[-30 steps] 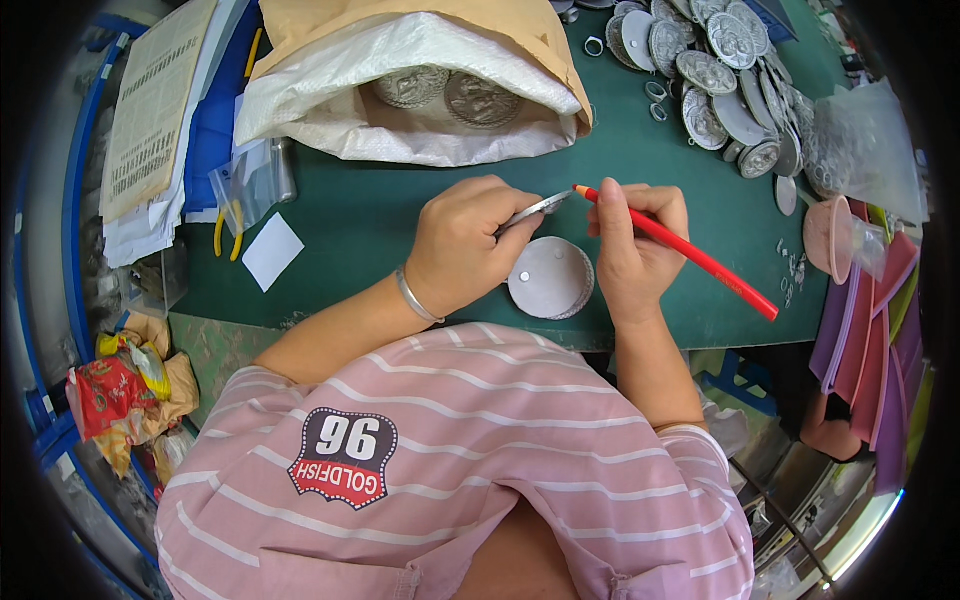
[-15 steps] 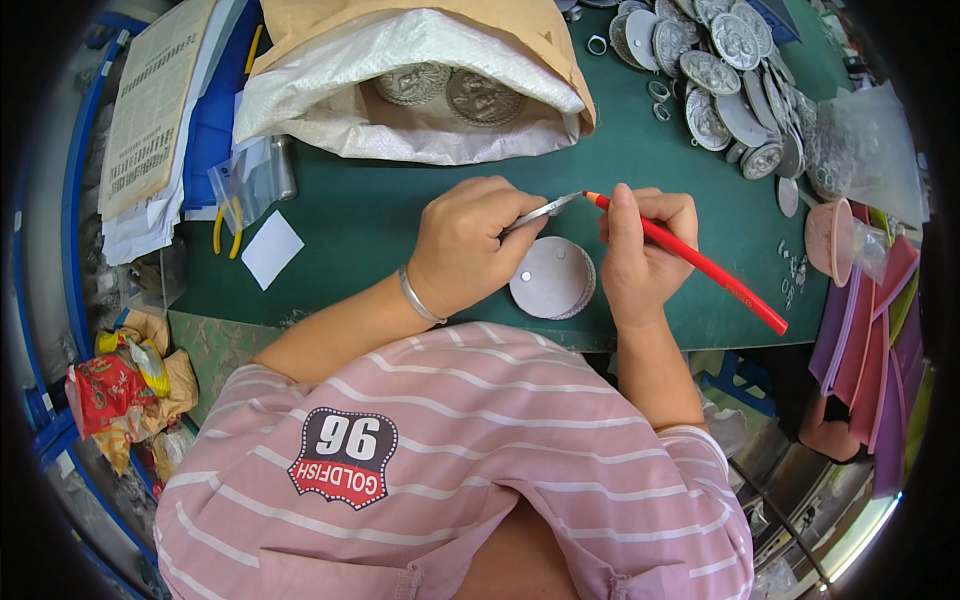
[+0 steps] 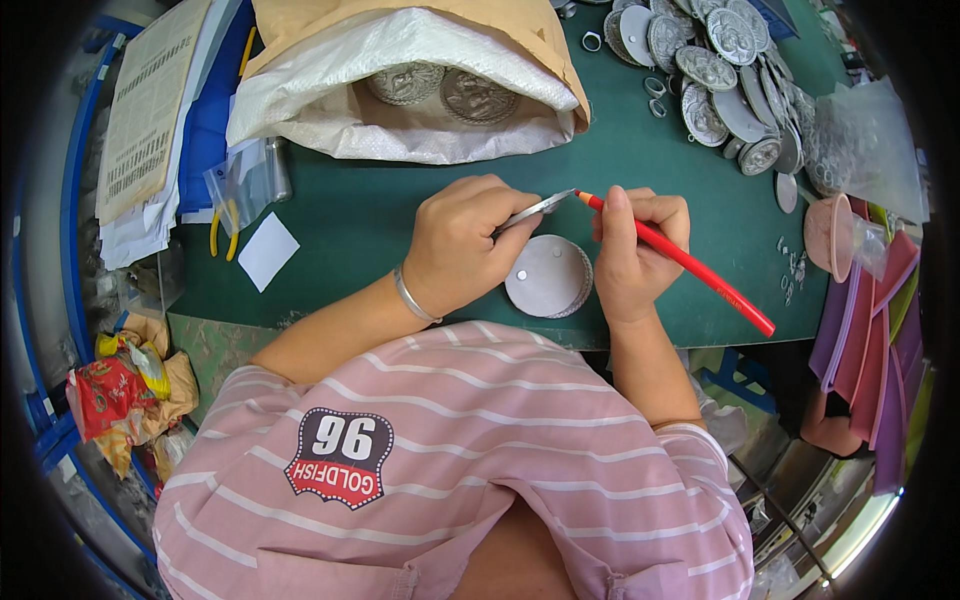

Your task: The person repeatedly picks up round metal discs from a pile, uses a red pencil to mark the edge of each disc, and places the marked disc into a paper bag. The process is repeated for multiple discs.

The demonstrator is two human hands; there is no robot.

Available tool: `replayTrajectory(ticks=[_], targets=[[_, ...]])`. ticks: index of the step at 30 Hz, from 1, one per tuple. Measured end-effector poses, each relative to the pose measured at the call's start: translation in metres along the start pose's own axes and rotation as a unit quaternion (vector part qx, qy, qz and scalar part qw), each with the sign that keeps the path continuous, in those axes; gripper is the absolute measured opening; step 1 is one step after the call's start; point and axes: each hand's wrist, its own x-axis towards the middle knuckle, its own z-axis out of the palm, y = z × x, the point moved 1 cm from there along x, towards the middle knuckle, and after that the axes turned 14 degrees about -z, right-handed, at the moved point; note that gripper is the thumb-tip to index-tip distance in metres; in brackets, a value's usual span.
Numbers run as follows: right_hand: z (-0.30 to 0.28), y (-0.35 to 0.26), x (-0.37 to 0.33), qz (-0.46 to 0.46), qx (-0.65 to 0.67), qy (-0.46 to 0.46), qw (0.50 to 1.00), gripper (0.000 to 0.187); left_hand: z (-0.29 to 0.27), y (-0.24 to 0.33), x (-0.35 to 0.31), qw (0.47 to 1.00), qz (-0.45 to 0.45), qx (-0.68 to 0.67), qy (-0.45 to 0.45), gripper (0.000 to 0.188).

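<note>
Between the thumb and fingers of my left hand [image 3: 465, 235], a thin silver-grey metal piece [image 3: 535, 210] is held at a tilt and seen nearly edge-on. Its exact kind is hard to make out. My right hand [image 3: 640, 250] grips a red pencil [image 3: 700, 270], whose point is at the far tip of that piece; whether they touch is too small to tell. Below them a round grey metal disc [image 3: 545, 270] lies on the green table, with small round studs on its upper face.
An open white-lined sack [image 3: 400, 135] with embossed medallions [image 3: 480, 97] stands at the back. More medallions [image 3: 740, 85] are heaped at the far right, near a pink cup [image 3: 828, 235]. Papers [image 3: 155, 120], yellow-handled pliers [image 3: 224, 230] and a white card [image 3: 268, 252] lie left.
The whole view has shifted slightly. Both hands keep nearly the same pose, with the pencil's point still at the metal piece's tip.
</note>
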Motion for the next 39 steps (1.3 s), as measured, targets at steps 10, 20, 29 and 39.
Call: replayTrajectory(ticks=[10, 20, 29, 39], targets=[[0.01, -0.007, 0.002, 0.015, 0.065, -0.029, 0.997, 0.02, 0.0, 0.0, 0.0, 1.0, 0.004, 0.015, -0.006, 0.011], [0.0, -0.007, 0.002, 0.043, 0.037, -0.013, 0.998, 0.021, -0.001, 0.0, 0.0, 1.0, -0.013, 0.015, -0.005, 0.007], [0.005, -0.002, 0.008, 0.008, -0.009, -0.034, 0.999, 0.021, 0.0, 0.0, 0.0, 1.0, 0.004, 0.0, -0.002, 0.011], [0.002, -0.001, 0.007, 0.02, -0.022, -0.053, 0.998, 0.02, -0.001, 0.002, -0.002, 0.999, 0.019, 0.026, -0.006, 0.013]])
